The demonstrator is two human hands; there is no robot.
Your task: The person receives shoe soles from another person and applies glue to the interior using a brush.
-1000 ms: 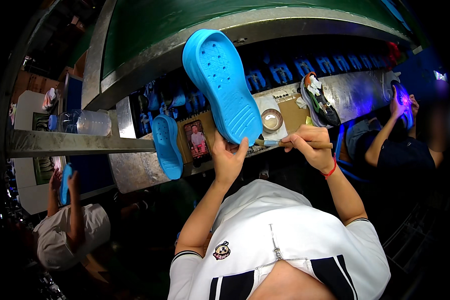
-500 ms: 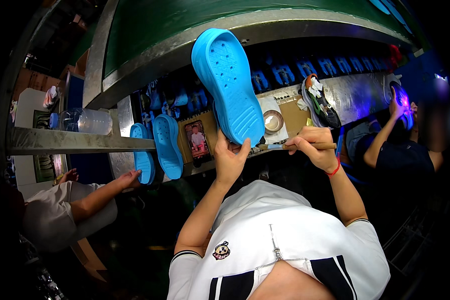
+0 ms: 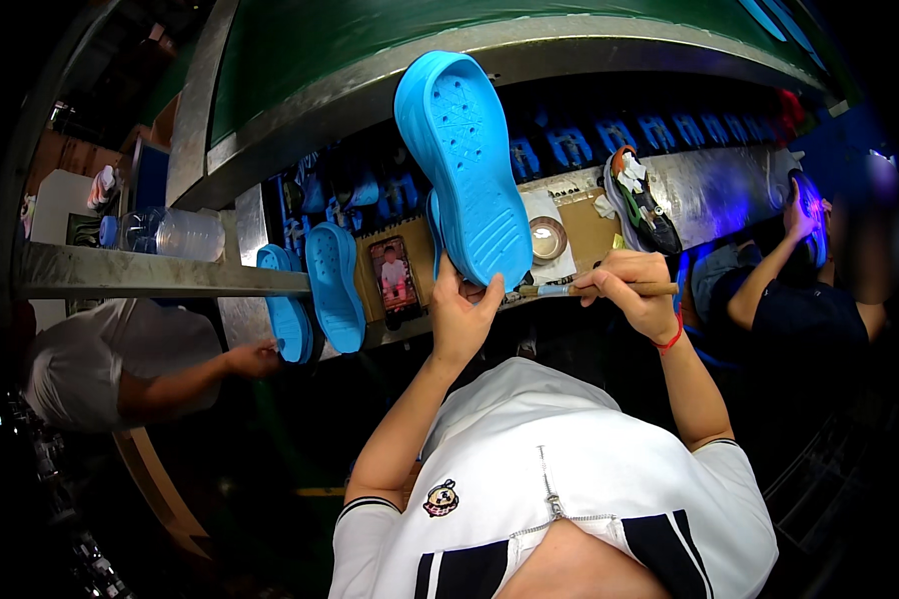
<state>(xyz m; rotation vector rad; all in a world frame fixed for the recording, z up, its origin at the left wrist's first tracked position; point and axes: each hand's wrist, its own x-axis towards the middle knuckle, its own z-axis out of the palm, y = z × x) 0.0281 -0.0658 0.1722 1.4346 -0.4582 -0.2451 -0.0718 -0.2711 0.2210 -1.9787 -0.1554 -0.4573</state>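
Nearest is the white shirt (image 3: 559, 479) with dark stripes, both forearms rising from it. The left hand (image 3: 459, 319) is closed on the lower end of a blue sole (image 3: 464, 170), thumb and fingers pinching its heel so the sole stands up, tread side toward the camera, tilted a little left above the counter (image 3: 709, 190). The right hand (image 3: 634, 290) is curled shut around a brush (image 3: 569, 291) held level, its tip pointing left and just beside the sole's lower edge. A red band (image 3: 672, 341) circles that wrist.

Beyond the hands, on the counter, a phone (image 3: 394, 277) lies with its screen lit, and a small round tin (image 3: 546, 238) sits to the right of the sole. Left of the phone two more blue soles (image 3: 335, 285) stand side by side; another person's hand (image 3: 255, 357) reaches the leftmost one. Farther right lies a dark shoe (image 3: 641, 205), and another person (image 3: 799, 299) in dark clothes holds something up. A water bottle (image 3: 175, 233) lies on the left shelf.
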